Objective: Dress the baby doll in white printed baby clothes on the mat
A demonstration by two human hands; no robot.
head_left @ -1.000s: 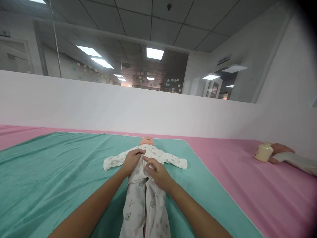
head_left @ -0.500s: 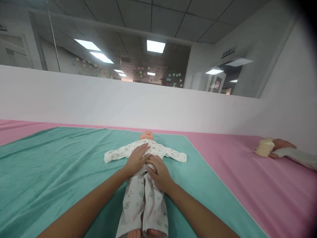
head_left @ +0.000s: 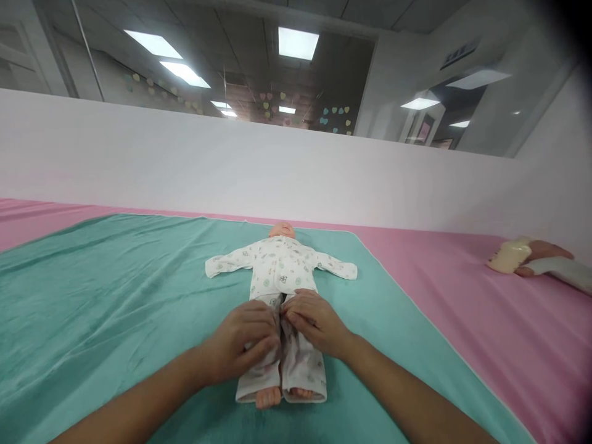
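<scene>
A baby doll [head_left: 283, 229] lies on its back on a green blanket [head_left: 152, 296], head away from me and arms spread wide. It wears a white printed top [head_left: 282, 265] and matching trousers [head_left: 305, 373]; its bare toes poke out of the leg ends. My left hand [head_left: 243, 339] is over the trouser leg on the left, fingers curled and closed on the cloth near the inner seam. On the other leg, just below the top's hem, my right hand [head_left: 317, 317] has its fingertips and thumb drawn together on the fabric. Both palms are hidden.
Pink cloth [head_left: 444, 277] shows beyond the blanket's edges. At the far right lies a cream-coloured bottle [head_left: 509, 256], with a doll-like limb in a pale sleeve [head_left: 559, 268] beside it. A white wall [head_left: 208, 160] with a window above stands behind the doll.
Both hands have moved down from the doll's belly to its trouser legs, and their fingers have curled in. The printed front of the top now shows. The camera view has tilted downward.
</scene>
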